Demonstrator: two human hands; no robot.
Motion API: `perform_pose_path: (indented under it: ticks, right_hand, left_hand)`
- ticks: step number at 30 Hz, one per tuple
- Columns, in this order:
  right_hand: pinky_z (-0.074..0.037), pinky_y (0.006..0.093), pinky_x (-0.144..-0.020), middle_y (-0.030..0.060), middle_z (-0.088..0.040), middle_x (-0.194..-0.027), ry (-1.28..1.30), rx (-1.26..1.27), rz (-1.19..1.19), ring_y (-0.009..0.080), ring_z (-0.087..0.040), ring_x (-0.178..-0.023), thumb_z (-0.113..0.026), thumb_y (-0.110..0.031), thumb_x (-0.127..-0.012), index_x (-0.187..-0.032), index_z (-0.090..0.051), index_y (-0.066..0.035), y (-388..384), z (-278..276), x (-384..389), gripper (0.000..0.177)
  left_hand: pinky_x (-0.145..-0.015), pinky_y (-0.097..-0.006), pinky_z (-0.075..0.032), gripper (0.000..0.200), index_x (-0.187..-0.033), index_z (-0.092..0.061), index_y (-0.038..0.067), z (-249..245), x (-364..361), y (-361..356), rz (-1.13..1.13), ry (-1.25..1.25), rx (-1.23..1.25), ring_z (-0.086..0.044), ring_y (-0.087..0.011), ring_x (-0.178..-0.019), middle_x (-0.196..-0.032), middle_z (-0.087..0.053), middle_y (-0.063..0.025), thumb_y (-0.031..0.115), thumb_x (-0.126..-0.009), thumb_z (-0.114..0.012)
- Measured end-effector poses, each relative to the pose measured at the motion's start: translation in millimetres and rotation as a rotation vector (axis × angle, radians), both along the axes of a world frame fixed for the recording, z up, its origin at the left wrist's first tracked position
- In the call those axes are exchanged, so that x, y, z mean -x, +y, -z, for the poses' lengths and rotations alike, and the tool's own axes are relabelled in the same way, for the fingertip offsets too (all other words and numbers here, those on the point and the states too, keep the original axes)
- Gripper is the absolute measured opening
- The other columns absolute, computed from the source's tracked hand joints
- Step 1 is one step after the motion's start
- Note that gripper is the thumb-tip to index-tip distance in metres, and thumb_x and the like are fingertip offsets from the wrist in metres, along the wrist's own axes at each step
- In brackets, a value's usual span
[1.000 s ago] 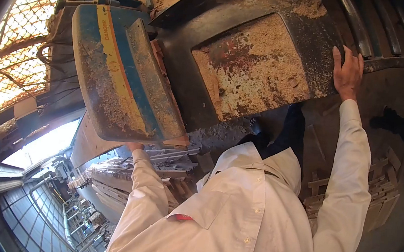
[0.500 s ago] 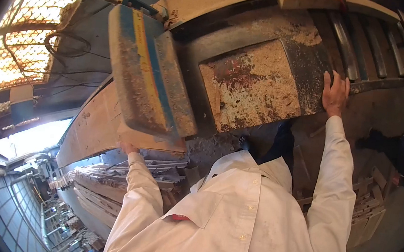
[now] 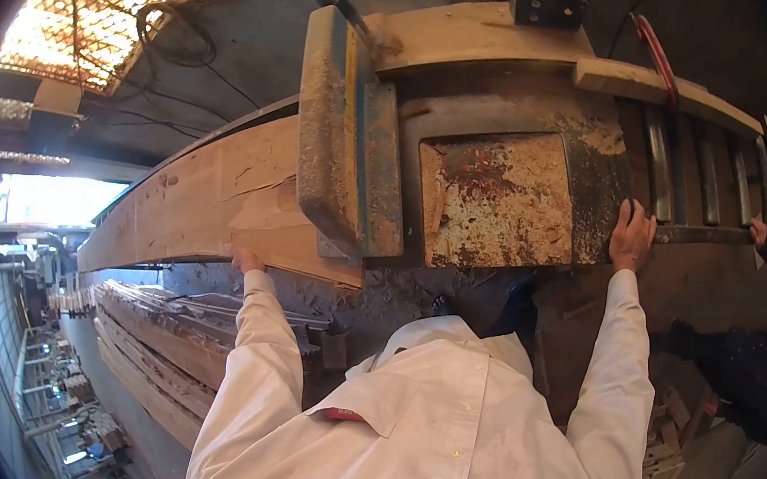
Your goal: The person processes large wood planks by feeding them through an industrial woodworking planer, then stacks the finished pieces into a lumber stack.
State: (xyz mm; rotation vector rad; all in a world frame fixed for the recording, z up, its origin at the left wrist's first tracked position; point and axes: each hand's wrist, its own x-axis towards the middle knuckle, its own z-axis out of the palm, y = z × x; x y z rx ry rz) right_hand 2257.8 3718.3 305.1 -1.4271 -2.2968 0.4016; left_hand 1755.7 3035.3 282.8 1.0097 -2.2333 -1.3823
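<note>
A long pale wooden plank (image 3: 208, 201) lies on a sawdust-covered machine bed and runs off to the left. My left hand (image 3: 246, 260) presses against the plank's near edge, mostly hidden by it. My right hand (image 3: 632, 237) rests flat on the dark machine table (image 3: 600, 170), beside a rusty, sawdust-caked plate (image 3: 497, 200). A blue and yellow guard (image 3: 353, 132) stands over the plank. Both arms wear white shirt sleeves.
Metal rollers (image 3: 694, 171) sit to the right of my right hand. Another person's hand and dark sleeve (image 3: 766, 245) reach in at the far right. Stacked boards (image 3: 164, 338) lie below left. Offcuts (image 3: 670, 461) litter the floor at the lower right. A mesh window (image 3: 98, 8) glows at the upper left.
The view has swung left, so the guard and plate now sit further right and the long plank has come into sight. Both my hands keep their places on plank and table.
</note>
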Motion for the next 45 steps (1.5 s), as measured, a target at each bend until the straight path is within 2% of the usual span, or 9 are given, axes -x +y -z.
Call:
perform_pose_path:
  ticks: [10, 13, 19, 27, 30, 32, 36, 41, 45]
  right_hand:
    - [-0.023, 0.0448, -0.124, 0.0240, -0.067, -0.120, -0.096, -0.029, 0.004, 0.0362, -0.057, -0.123, -0.029, -0.056, -0.107, -0.135, -0.057, -0.003, 2, 4, 0, 0.066]
    - [-0.023, 0.0449, -0.124, 0.0246, -0.067, -0.119, -0.096, 0.000, 0.002, 0.0367, -0.058, -0.122, -0.029, -0.057, -0.107, -0.134, -0.058, -0.003, 1, 0, 0, 0.067]
    - [-0.021, 0.0448, -0.125, 0.0257, -0.066, -0.121, -0.039, -0.026, 0.005, 0.0375, -0.055, -0.126, -0.030, -0.063, -0.104, -0.133, -0.060, -0.004, 4, 10, -3, 0.072]
    - [-0.019, 0.0471, -0.125, 0.0233, -0.064, -0.126, -0.050, -0.007, 0.000, 0.0374, -0.051, -0.131, -0.035, -0.065, -0.103, -0.137, -0.057, -0.004, 3, 9, -2, 0.073]
    - [-0.026, 0.0496, -0.121, 0.0217, -0.062, -0.131, -0.043, -0.059, 0.137, 0.0378, -0.054, -0.128, -0.055, -0.062, -0.097, -0.131, -0.060, -0.004, -4, -6, 32, 0.067]
    - [-0.034, 0.0499, -0.116, 0.0212, -0.062, -0.132, 0.225, -0.245, -0.194, 0.0376, -0.055, -0.127, -0.070, -0.049, -0.091, -0.129, -0.061, -0.004, -25, -29, 81, 0.060]
    - [-0.041, 0.0474, -0.111, 0.0205, -0.060, -0.135, 0.283, -0.004, -0.723, 0.0385, -0.053, -0.129, -0.075, -0.031, -0.088, -0.130, -0.060, -0.002, -65, -42, 212, 0.053]
    - [-0.038, 0.0477, -0.113, 0.0207, -0.054, -0.144, 0.240, -0.152, -0.899, 0.0385, -0.043, -0.139, -0.074, -0.027, -0.089, -0.138, -0.058, -0.010, -82, -40, 319, 0.055]
    - [-0.043, 0.0503, -0.103, 0.0138, -0.061, -0.133, 0.056, -0.223, -0.988, 0.0345, -0.052, -0.125, -0.067, -0.029, -0.092, -0.136, -0.062, -0.021, -80, -32, 345, 0.045]
  left_hand:
    - [-0.085, -0.0435, -0.057, 0.080, -0.132, -0.053, -0.012, 5, 1, -16, 0.029, 0.003, -0.283, -0.068, -0.0362, -0.102, -0.121, -0.067, -0.0245, 0.060, -0.098, -0.053]
    - [-0.085, -0.0444, -0.056, 0.075, -0.132, -0.053, -0.011, 24, -13, -45, 0.397, 0.031, -0.380, -0.067, -0.0331, -0.105, -0.123, -0.066, -0.0231, 0.056, -0.099, -0.056]
    - [-0.083, -0.0453, -0.059, 0.063, -0.125, -0.059, -0.006, -61, -136, 28, 0.899, -0.180, -0.278, -0.069, -0.0315, -0.099, -0.117, -0.068, -0.0167, 0.052, -0.099, -0.062]
    - [-0.079, -0.0452, -0.060, 0.052, -0.113, -0.062, -0.004, -50, -166, 51, 0.792, -0.191, -0.522, -0.070, -0.0291, -0.090, -0.102, -0.070, -0.0157, 0.046, -0.099, -0.065]
    - [-0.081, -0.0467, -0.061, 0.053, -0.114, -0.061, -0.004, -57, -172, 64, 0.796, -0.158, -0.485, -0.070, -0.0304, -0.092, -0.103, -0.069, -0.0164, 0.046, -0.099, -0.065]
    - [-0.081, -0.0481, -0.061, 0.054, -0.115, -0.061, -0.005, -57, -169, 63, 0.770, -0.167, -0.476, -0.071, -0.0317, -0.093, -0.105, -0.069, -0.0170, 0.046, -0.099, -0.065]
    - [-0.081, -0.0519, -0.061, 0.053, -0.118, -0.060, -0.006, -54, -170, 65, 0.687, -0.179, -0.580, -0.070, -0.0344, -0.097, -0.112, -0.068, -0.0182, 0.044, -0.099, -0.065]
    - [-0.078, -0.0548, -0.061, 0.053, -0.123, -0.059, -0.005, -32, -161, 69, 0.534, -0.101, -0.623, -0.069, -0.0350, -0.101, -0.117, -0.066, -0.0181, 0.042, -0.099, -0.064]
    - [-0.073, -0.0505, -0.061, 0.053, -0.122, -0.062, -0.006, -41, -169, 79, 0.424, -0.119, -0.490, -0.069, -0.0306, -0.096, -0.113, -0.067, -0.0165, 0.041, -0.098, -0.066]
